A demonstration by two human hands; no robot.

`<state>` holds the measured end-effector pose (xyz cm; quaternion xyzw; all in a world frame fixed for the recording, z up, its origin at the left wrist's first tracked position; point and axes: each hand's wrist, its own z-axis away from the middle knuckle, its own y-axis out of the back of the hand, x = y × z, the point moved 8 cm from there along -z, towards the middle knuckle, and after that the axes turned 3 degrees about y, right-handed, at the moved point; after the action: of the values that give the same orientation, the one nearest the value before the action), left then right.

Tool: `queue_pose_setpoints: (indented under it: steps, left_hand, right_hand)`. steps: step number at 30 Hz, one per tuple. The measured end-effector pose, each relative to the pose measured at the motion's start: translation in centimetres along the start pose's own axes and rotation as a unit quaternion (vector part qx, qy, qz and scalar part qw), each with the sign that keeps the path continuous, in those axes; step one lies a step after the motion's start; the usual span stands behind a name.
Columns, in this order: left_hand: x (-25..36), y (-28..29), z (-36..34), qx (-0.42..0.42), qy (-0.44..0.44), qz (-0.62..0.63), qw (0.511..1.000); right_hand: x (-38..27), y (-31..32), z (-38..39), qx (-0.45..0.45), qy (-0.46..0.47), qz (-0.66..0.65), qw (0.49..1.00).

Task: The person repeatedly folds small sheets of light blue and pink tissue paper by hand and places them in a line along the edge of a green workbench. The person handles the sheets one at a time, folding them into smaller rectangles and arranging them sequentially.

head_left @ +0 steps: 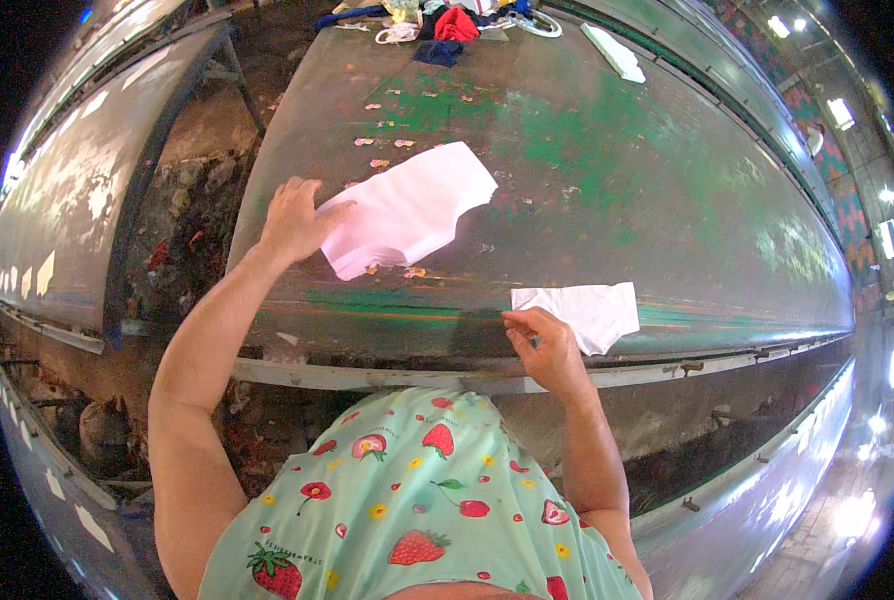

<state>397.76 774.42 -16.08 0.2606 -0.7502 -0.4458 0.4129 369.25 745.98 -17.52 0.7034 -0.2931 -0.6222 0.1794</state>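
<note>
Pink cloth [407, 205] in play!

Head view: positioning, it seems. The cloth lies on the counter [687, 220]; left hand [299, 215] loosely spread, thumb over its edge. Right hand [549, 347] curls at white cloth [605, 310], hold impossible to tell. Next seems to call for a light touch.

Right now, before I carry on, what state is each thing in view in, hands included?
Table: green surface, patchy
Pink cloth: spread flat, slanted
White cloth: lying flat, slightly creased
Left hand: open, thumb over the pink cloth
Right hand: fingers curled at the white cloth, grip unclear
Far pile: jumbled
Far white piece: lying down, folding unclear
Lights: lit
</note>
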Motion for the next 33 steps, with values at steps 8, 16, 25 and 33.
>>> queue_pose_setpoints:
  steps: [8, 16, 25, 33]
  left_hand:
    - [-0.1, -2.6, 0.8, -0.1, 0.05, -0.018, 0.994]
    - [-0.4, -4.0, 3.7, -0.154, 0.279, 0.474, 0.821]
    - [3.2, -5.4, 5.6, -0.067, 0.248, 0.585, 0.77]
    - [7.7, -0.9, 5.4, -0.042, 0.273, 0.656, 0.703]
  right_hand:
    - [-1.9, -3.8, -1.9, -0.025, 0.016, -0.022, 0.999]
    - [-3.0, -4.6, -3.2, -0.038, 0.032, -0.042, 0.998]
    - [-0.1, -11.3, -2.9, -0.148, -0.278, -0.525, 0.79]
    - [-1.0, -16.1, -5.7, -0.109, -0.289, -0.723, 0.618]
